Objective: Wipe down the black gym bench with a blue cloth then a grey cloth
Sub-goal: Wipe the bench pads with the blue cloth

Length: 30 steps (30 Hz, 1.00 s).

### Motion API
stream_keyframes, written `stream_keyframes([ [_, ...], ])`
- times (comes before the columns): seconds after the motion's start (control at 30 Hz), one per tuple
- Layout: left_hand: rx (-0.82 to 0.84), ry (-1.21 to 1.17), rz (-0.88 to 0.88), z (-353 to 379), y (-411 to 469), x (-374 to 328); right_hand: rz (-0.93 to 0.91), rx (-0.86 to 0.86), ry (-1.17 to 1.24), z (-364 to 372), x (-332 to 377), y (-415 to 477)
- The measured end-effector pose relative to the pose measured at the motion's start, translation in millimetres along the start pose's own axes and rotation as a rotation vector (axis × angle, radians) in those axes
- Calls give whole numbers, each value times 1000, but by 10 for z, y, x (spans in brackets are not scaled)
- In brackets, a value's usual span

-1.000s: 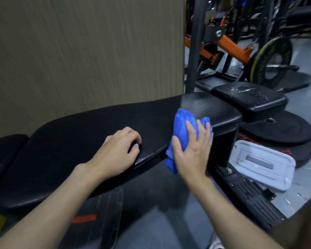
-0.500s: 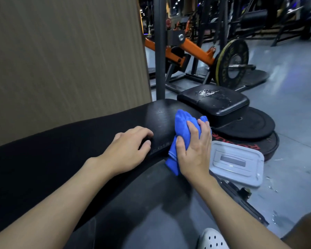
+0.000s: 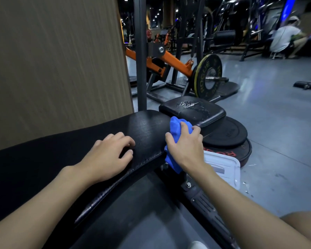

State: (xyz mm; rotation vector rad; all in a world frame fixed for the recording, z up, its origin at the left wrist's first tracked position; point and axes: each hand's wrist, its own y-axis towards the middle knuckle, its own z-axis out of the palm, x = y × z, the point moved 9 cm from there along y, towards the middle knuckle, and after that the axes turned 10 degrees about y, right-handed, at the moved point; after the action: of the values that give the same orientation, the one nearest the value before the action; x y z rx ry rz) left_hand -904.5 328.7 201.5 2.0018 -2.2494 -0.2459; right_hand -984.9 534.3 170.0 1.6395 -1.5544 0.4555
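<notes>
one blue cloth [image 3: 176,127], bunched against the far end of the bench [image 3: 147,130], is gripped by the right hand [image 3: 186,148]; the left hand [image 3: 108,156] rests loose on top, holding nothing. better to spread it flat, pressing along the edge.

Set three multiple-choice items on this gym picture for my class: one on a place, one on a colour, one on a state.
1. Where on the bench is the cloth?
A. loose in the middle
B. at the end, under the right hand
C. under the left hand

2. What colour is the cloth?
A. blue
B. grey
C. orange

3. What is the left hand doing?
A. gripping the cloth
B. raised off the bench
C. resting on the bench, holding nothing

Answers:
1 B, the right hand's fingers curl over it at the bench's end.
2 A, it is bright blue.
3 C, it lies on the bench with nothing in it.
</notes>
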Motion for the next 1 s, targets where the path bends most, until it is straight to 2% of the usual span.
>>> stream_keyframes([
  [0.17, 31, -13, -35, 98, 331, 297, -13, 201, -184, 80, 44, 336],
  [0.3, 60, 7, -67, 190, 607, 592, -43, 396, -419, 258, 160, 593],
  [0.47, 74, 4, -109, 178, 711, 884, -83, 391, -524, 458, 312, 744],
  [0.57, 119, 16, -110, 216, 590, 910, -132, 467, -489, 763, 505, 940],
  [0.67, 177, 91, -210, 259, 419, 1135, -118, 530, -480, 846, 522, 991],
  [0.77, 210, 104, -315, 301, 334, 1368, -169, 504, -500, 713, 396, 886],
  [1.0, 179, 172, -298, 318, 349, 1379, -198, 542, -548, 1076, 553, 1171],
])
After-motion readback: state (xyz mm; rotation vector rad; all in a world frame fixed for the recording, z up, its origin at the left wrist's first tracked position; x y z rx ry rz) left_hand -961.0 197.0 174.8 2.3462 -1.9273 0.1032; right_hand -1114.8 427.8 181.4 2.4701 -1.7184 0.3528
